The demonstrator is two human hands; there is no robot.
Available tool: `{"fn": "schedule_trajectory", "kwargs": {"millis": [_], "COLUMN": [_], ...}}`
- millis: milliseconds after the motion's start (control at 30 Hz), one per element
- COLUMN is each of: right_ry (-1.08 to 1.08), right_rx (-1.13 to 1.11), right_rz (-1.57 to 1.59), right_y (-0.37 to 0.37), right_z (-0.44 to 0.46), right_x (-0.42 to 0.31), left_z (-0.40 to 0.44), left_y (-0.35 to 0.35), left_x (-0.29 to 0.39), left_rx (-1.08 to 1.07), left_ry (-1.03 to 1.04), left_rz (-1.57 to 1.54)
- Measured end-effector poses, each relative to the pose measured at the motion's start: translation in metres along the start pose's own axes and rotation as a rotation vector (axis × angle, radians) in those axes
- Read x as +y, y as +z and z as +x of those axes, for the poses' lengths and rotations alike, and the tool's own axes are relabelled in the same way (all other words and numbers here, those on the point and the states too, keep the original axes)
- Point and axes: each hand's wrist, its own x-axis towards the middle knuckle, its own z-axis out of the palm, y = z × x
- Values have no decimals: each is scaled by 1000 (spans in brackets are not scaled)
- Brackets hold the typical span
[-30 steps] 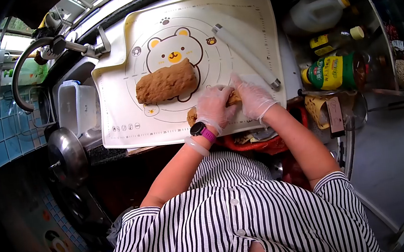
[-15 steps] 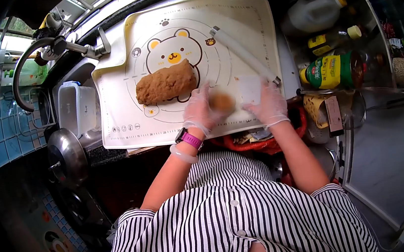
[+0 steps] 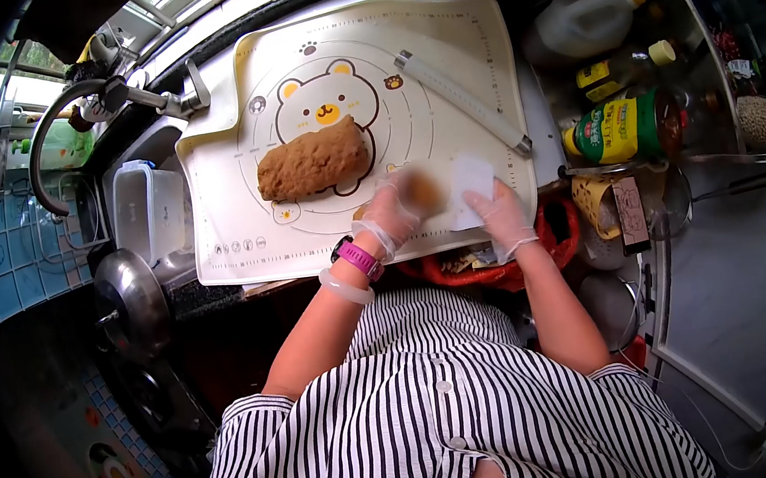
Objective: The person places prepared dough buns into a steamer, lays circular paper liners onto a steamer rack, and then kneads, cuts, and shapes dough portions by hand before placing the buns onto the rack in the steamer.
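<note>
A thick log of brown dough (image 3: pixel 313 159) lies on the cream mat (image 3: pixel 241 236) with a bear print. To its lower right, my left hand (image 3: pixel 387 216), in a clear plastic glove, curls around a smaller brown piece of dough (image 3: pixel 421 193), which looks blurred. My right hand (image 3: pixel 505 216), gloved the same way, grips a flat white dough scraper (image 3: pixel 471 189) between thumb and fingers, its blade over the mat. Fingers of the left hand are partly hidden by the blur. A pale rolling pin (image 3: pixel 464 102) lies slantwise on the mat's right side.
A sink with a curved faucet (image 3: pixel 48 117) and a plastic container (image 3: pixel 150 214) is on the left, near a metal lid (image 3: pixel 130 296). Several bottles, including a yellow-green labelled one (image 3: pixel 621 129), stand right of the mat. A red-lined bin (image 3: pixel 500 268) sits below the edge.
My right hand has moved slightly left and closed on the white scraper, which is now lifted and tilted. The left hand stays near the blurred dough piece, shifting only a little.
</note>
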Motion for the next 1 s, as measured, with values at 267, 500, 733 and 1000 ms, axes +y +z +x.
{"fn": "schedule_trajectory", "kwargs": {"millis": [267,500,733,1000], "right_ry": [17,-47,-56,-121], "right_rx": [-22,-30,61,133], "right_rz": [16,-21,93,-37], "right_y": [36,22,35,32], "right_z": [15,-14,16,-11], "right_x": [0,10,12,6], "left_z": [-16,-4,4,3], "left_y": [-14,-15,-13,14], "left_x": [45,30,69,27], "left_rx": [-4,5,-97,240], "left_ry": [-16,-140,-208,91], "left_rz": [921,788,780,866]}}
